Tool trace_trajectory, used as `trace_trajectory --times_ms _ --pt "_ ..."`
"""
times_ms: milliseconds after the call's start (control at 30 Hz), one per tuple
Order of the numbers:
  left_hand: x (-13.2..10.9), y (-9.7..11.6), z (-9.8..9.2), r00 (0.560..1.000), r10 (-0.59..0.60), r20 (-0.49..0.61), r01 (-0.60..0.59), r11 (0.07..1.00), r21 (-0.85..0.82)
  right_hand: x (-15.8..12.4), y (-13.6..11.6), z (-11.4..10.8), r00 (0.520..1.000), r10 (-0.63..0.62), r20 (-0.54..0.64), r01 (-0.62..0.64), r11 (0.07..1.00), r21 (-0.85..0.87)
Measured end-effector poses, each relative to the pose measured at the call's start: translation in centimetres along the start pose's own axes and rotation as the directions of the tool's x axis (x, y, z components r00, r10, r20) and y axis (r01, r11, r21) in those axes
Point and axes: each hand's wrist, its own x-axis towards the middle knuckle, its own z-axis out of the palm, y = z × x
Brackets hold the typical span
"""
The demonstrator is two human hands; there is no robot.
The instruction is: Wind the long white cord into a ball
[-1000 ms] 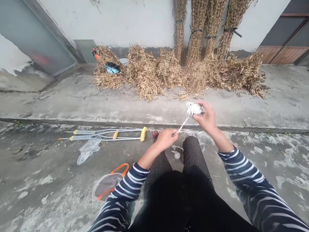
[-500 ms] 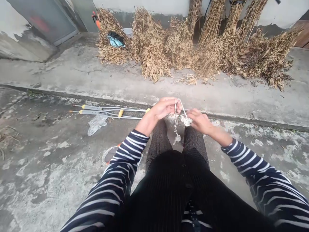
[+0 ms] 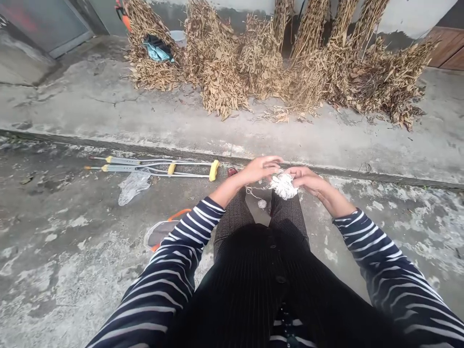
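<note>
A bunched piece of white yarn [image 3: 284, 186] hangs over my right thigh. My right hand [image 3: 312, 183] pinches it at its right side between thumb and fingers. Just left of it is my left hand [image 3: 259, 169], its fingers loosely bent and apart, with the tips close to the yarn's upper left edge. Whether those tips touch it, I cannot tell. A thin white strand loops below my left hand towards a small yarn ball [image 3: 262, 204] between my knees.
Crutches [image 3: 159, 166] with yellow pads lie on the concrete at left, beside a clear plastic bag [image 3: 133, 186]. An orange-edged grey item [image 3: 159, 233] sits near my left forearm. Ahead, a low step [image 3: 163, 118] carries bundles of dried stalks [image 3: 224, 72] along the wall.
The strand stretched up between my hands is no longer raised. My left hand has come down and closer to the yarn, which now shows as a wider bunch. The view has shifted right.
</note>
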Motion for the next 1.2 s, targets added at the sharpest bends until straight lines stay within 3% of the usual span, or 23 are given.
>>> trace_trajectory --times_ms 100,200,333,433,633,767,867,967,1067,1200 --pt "-0.8 0.8 1.0 0.983 0.004 0.183 -0.005 1.0 0.004 0.0 0.1 -0.1 0.999 0.033 -0.014 -0.032 0.999 0.018" --pt "-0.7 1.3 0.9 0.974 -0.04 0.224 0.032 0.999 0.04 -0.3 0.1 0.1 0.999 0.034 -0.027 -0.034 0.999 0.004" --pt "-0.4 1.5 0.2 0.975 -0.077 0.21 0.079 0.997 -0.003 -0.8 0.3 0.5 1.0 0.027 0.015 -0.026 1.0 -0.016" --pt "-0.5 1.9 -0.4 0.986 -0.098 0.132 0.097 0.995 0.021 -1.2 0.6 1.0 0.999 -0.034 0.024 0.035 0.999 -0.005" --pt "-1.7 4.7 -1.2 0.999 -0.023 0.037 0.011 0.955 0.297 -1.8 1.5 2.3 0.994 -0.108 0.035 0.104 0.989 0.103" --pt "-2.8 7.2 -1.3 0.997 0.049 0.059 -0.073 0.84 0.538 -1.0 1.9 1.8 0.977 -0.195 -0.089 0.185 0.976 -0.114" --pt "-2.9 7.3 -1.5 0.997 -0.022 0.07 -0.026 0.796 0.605 0.2 1.6 0.7 0.907 -0.351 -0.235 0.208 0.856 -0.474" --pt "-2.6 5.5 -1.8 0.962 -0.246 0.115 0.159 0.853 0.497 1.3 1.1 0.1 0.757 -0.627 -0.185 0.247 0.537 -0.807" --pt "-2.8 3.1 -1.8 0.922 -0.354 0.157 0.311 0.919 0.242 1.8 0.9 0.2 0.638 -0.766 -0.079 0.267 0.317 -0.91" --pt "-4.0 0.1 -0.6 0.944 -0.316 0.091 0.326 0.936 -0.135 1.7 1.3 0.6 0.544 -0.838 -0.049 0.274 0.232 -0.933"
